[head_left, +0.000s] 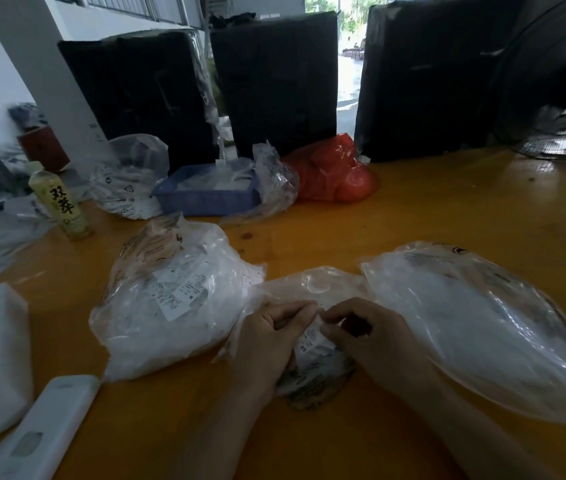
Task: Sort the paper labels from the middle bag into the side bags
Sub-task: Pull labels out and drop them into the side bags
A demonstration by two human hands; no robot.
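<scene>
Both hands, left hand [267, 336] and right hand [364, 336], pinch a paper label [312, 336] over the middle bag [312, 379], so it looks mid-pick, next deciding between left bag [170, 306] or right bag [475, 327].

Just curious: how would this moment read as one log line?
step: picking label | left hand and right hand: pinching paper label | over middle bag | side bags: untouched

Head camera looks down, close over table [413, 220].
</scene>
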